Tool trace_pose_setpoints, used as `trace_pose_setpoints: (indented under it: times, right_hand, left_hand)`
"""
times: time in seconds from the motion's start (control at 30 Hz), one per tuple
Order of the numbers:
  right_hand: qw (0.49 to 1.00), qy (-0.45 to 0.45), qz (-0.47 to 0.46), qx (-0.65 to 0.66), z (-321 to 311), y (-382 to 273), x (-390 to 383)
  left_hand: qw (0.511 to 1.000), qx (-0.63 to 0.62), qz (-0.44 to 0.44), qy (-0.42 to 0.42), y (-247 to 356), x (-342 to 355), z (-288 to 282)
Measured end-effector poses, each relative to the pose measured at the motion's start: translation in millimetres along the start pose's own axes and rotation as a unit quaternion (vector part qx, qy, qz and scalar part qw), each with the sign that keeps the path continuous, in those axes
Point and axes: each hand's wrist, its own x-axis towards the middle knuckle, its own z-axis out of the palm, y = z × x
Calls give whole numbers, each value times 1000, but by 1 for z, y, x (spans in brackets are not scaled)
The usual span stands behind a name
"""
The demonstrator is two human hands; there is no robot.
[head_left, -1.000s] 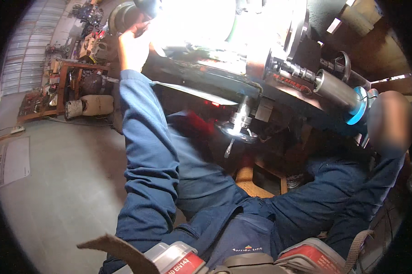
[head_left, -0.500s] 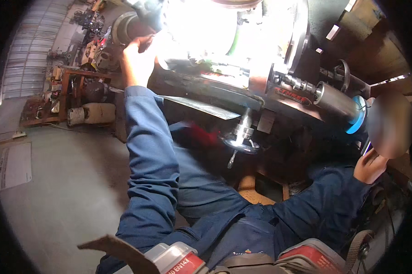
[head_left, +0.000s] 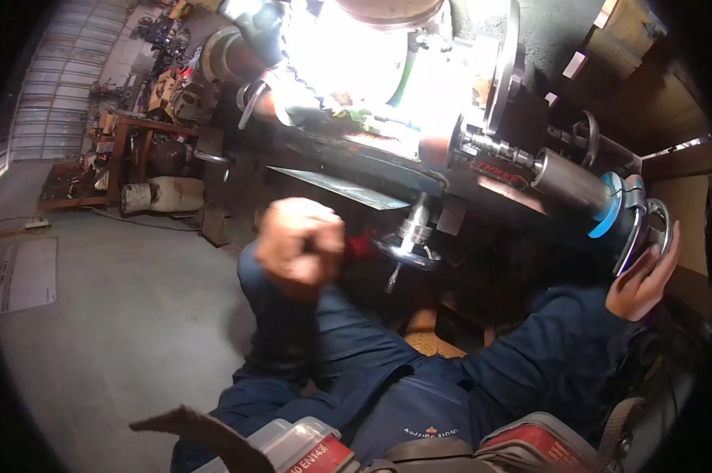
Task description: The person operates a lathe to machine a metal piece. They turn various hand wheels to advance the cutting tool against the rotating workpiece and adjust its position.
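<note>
My left hand hangs in mid-air below the machine bed, left of a chrome handwheel. It is slightly blurred, its fingers curled closed; what they hold, if anything, is hidden. My right hand grips the lower rim of a chrome wheel at the right end, beside a steel cylinder with a blue ring. A pale flat plate sticks out from the bed. The upper machine is washed out by glare.
Cluttered shelving with a wooden frame, a rolled bundle and a power strip are at the left. A white sheet lies on the grey floor. Wooden boards stand at the right; my legs are below.
My left hand has left the upper-left part of the machine and dropped down toward me. My right hand, hidden by a blur patch a second ago, now shows on the wheel.
</note>
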Motion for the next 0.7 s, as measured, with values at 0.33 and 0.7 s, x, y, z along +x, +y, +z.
trace_pose_setpoints:
  times: [0.33,0.7]
  right_hand:
    - [997,-64,0,-49,3,19,13]
    - [998,-21,31,53,0,31,-2]
  left_hand:
    - [836,4,-271,-477,4,-47,58]
    - [748,-64,-308,-585,-35,-66,84]
